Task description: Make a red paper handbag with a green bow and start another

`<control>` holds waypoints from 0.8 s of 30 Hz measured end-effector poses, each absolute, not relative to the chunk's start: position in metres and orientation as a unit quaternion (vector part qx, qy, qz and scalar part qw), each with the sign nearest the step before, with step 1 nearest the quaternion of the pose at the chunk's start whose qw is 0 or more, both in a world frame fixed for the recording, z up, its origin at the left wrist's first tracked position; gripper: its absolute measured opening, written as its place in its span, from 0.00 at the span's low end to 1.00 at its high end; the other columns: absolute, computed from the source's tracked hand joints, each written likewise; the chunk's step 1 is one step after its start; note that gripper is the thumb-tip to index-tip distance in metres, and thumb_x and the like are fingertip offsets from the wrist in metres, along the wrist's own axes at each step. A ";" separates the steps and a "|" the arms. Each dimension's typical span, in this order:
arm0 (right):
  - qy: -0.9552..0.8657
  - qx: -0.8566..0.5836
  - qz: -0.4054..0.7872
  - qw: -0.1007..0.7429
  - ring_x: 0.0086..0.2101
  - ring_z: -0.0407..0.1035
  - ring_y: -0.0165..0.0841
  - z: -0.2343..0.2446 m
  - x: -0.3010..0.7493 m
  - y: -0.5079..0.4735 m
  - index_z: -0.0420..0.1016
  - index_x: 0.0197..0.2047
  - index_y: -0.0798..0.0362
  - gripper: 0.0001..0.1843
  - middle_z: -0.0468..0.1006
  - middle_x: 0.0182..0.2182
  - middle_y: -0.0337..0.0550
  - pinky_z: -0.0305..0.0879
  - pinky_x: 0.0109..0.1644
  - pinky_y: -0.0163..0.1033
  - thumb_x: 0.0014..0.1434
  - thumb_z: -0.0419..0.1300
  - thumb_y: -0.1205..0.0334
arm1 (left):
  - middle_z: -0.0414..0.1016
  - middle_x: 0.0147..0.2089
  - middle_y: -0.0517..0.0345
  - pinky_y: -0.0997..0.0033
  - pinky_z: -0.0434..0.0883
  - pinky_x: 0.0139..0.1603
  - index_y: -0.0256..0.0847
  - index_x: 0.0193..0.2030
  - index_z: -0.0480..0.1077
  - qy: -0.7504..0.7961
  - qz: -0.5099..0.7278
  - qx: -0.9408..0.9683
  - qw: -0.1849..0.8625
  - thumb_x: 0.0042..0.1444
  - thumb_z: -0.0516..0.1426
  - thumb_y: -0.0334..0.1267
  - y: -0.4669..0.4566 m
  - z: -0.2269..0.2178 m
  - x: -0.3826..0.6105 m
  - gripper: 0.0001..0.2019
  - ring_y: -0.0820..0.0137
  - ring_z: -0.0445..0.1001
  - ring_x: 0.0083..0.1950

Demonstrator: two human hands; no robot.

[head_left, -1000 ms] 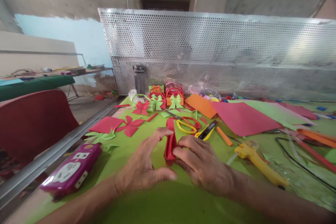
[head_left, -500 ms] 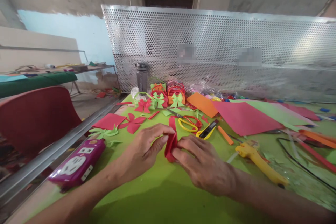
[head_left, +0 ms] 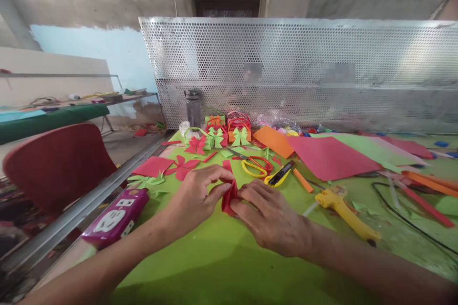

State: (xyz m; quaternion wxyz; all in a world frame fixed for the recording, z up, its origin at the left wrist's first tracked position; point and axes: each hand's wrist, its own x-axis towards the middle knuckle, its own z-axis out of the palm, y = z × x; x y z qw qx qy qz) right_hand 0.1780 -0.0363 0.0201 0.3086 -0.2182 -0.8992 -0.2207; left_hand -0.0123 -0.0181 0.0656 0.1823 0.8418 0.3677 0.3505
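Between my hands stands a small folded piece of red paper [head_left: 228, 200], low over the green tabletop [head_left: 200, 257]. My left hand [head_left: 198, 195] pinches its upper left edge between thumb and fingertips. From the other side, my right hand [head_left: 268, 212] grips its lower right part, with the fingers curled. A narrow red paper strip [head_left: 227, 166] shows just behind the folded piece; whether the two are joined I cannot tell. Beyond my right hand lie scissors with red and yellow handles [head_left: 255, 167] and a black cutter knife [head_left: 281, 174].
A purple power strip [head_left: 116, 217] lies at left, near red paper petals [head_left: 182, 167]. Small paper bags with bows [head_left: 239, 136] stand at the back beside a bottle [head_left: 193, 108]. A yellow glue gun [head_left: 347, 214] and large red sheets [head_left: 331, 157] are at right.
Both hands keep their hold on the red paper, and the fold looks slightly more closed. The camera view has shifted a little; the other things stay in place.
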 end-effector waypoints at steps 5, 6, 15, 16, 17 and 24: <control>-0.894 -0.218 -0.240 0.309 0.33 0.64 0.36 0.019 0.178 -0.035 0.72 0.39 0.58 0.11 0.70 0.31 0.47 0.65 0.38 0.44 0.61 0.48 0.73 | 0.75 0.34 0.61 0.72 0.68 0.35 0.41 0.38 0.71 0.359 0.325 0.855 0.183 0.59 0.50 0.28 -0.018 0.070 -0.012 0.10 0.72 0.72 0.34; -0.893 -0.217 -0.242 0.311 0.32 0.64 0.36 0.019 0.178 -0.034 0.72 0.39 0.58 0.11 0.70 0.30 0.47 0.65 0.37 0.43 0.61 0.49 0.73 | 0.75 0.34 0.61 0.72 0.68 0.36 0.42 0.38 0.71 0.356 0.322 0.860 0.175 0.59 0.50 0.28 -0.018 0.071 -0.011 0.10 0.72 0.72 0.34; -0.893 -0.222 -0.233 0.316 0.33 0.64 0.36 0.017 0.178 -0.033 0.71 0.35 0.58 0.09 0.71 0.31 0.47 0.64 0.38 0.44 0.60 0.50 0.73 | 0.77 0.34 0.60 0.71 0.70 0.35 0.41 0.35 0.72 0.383 0.321 0.846 0.187 0.58 0.51 0.31 -0.019 0.074 -0.015 0.08 0.70 0.74 0.34; -0.892 -0.223 -0.234 0.317 0.34 0.65 0.36 0.017 0.178 -0.033 0.71 0.35 0.58 0.09 0.71 0.31 0.47 0.64 0.38 0.43 0.60 0.50 0.73 | 0.77 0.34 0.60 0.72 0.70 0.34 0.41 0.35 0.72 0.385 0.326 0.841 0.193 0.58 0.52 0.32 -0.019 0.074 -0.015 0.08 0.70 0.74 0.33; -0.891 -0.224 -0.235 0.318 0.34 0.65 0.36 0.017 0.178 -0.034 0.71 0.35 0.58 0.09 0.71 0.31 0.47 0.64 0.38 0.43 0.60 0.50 0.73 | 0.77 0.33 0.60 0.72 0.70 0.33 0.42 0.35 0.72 0.386 0.331 0.838 0.197 0.58 0.52 0.33 -0.020 0.074 -0.016 0.07 0.71 0.73 0.32; -0.888 -0.218 -0.254 0.316 0.33 0.65 0.36 0.019 0.176 -0.036 0.71 0.34 0.56 0.09 0.70 0.30 0.46 0.62 0.36 0.43 0.61 0.51 0.71 | 0.74 0.30 0.61 0.74 0.67 0.30 0.41 0.32 0.69 0.391 0.326 0.835 0.207 0.58 0.51 0.33 -0.021 0.075 -0.014 0.07 0.73 0.71 0.29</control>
